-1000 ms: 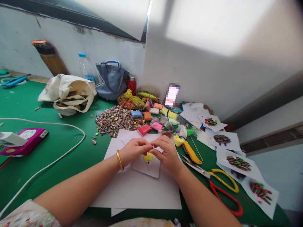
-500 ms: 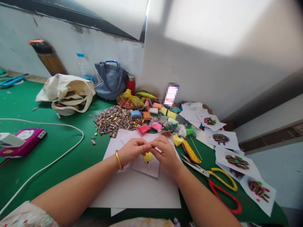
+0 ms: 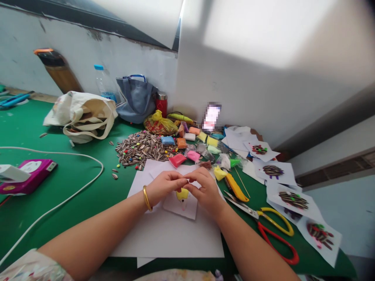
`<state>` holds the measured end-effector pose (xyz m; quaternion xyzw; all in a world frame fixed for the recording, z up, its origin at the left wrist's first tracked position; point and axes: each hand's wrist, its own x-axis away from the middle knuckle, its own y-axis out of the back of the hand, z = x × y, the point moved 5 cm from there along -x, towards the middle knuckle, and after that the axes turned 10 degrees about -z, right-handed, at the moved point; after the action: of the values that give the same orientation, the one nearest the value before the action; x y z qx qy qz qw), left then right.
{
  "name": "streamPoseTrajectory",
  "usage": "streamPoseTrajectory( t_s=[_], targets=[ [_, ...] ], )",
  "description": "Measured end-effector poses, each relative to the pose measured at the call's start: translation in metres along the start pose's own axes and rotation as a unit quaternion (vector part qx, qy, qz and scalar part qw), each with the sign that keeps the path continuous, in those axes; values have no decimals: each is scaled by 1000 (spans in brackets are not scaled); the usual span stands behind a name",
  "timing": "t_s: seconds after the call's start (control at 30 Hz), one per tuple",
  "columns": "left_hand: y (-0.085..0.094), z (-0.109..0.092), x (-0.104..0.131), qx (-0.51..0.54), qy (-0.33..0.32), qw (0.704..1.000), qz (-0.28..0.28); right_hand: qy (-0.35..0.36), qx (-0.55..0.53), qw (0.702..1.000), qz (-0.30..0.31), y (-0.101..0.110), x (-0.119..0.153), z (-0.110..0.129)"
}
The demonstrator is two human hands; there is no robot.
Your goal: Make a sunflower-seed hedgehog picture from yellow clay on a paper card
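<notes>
Low over the large white sheets (image 3: pixel 175 238), the left hand (image 3: pixel 168 185) and right hand (image 3: pixel 205 191) meet with thumbs and forefingers pressed tip to tip, perhaps to steady something tiny, though I cannot tell whether anything is pinched between them. The yellow clay figure (image 3: pixel 183 195) lies on a small white card (image 3: pixel 190 208) just beneath, probably kept there so both hands can work right above it. Farther out, the scissors (image 3: pixel 254 212) lie beside the right forearm, while clay packets (image 3: pixel 193 156) and sunflower seeds (image 3: pixel 143 148) sit beyond the sheets, presumably for easy reach.
</notes>
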<state>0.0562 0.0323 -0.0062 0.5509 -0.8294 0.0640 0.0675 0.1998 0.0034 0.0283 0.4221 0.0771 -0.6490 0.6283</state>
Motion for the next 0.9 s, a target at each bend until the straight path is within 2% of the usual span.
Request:
streamPoseTrajectory(
  t_s=[0.63,0.9],
  targets=[
    [3,1,-2,-23,-16,999,-25,1,15,1000,-19,1,-1,0],
    [3,-4,0,27,-3,999,-34,2,13,1000,-12,-1,1,-5]
  ],
)
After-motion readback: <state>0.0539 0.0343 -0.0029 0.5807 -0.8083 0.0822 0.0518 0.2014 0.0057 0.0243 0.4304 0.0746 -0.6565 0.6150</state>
